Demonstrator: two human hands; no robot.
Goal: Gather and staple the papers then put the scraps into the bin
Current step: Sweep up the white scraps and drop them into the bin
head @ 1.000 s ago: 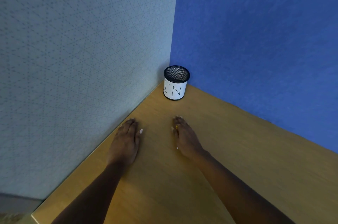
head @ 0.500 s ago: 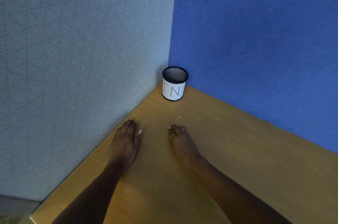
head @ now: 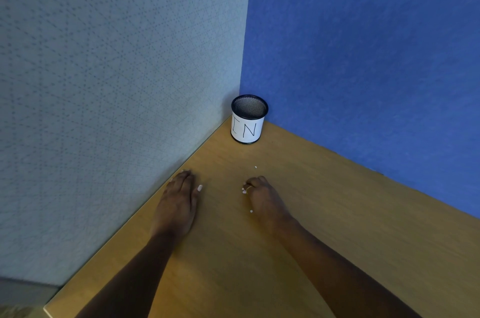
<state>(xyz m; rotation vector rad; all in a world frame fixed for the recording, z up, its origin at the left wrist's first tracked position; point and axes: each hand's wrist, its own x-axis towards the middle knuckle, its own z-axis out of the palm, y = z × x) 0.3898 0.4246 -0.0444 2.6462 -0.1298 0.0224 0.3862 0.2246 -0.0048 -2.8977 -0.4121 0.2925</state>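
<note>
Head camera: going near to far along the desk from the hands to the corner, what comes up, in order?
Right hand with curled fingers, then a tiny white paper scrap lying loose on the wooden desk, then the black mesh bin with its white "IN" label, standing in the corner.

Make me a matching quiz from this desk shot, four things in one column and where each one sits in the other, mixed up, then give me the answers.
Things:
1. mesh bin
2. left hand
3. right hand
4. white scrap

Places or states:
A. flat on the desk, close beside the grey wall
B. lying alone on the wood between the hand and the bin
C. standing in the corner where the grey and blue walls meet
D. fingers curled under, knuckles up, on the desk

Pairs: 1-C, 2-A, 3-D, 4-B
</note>
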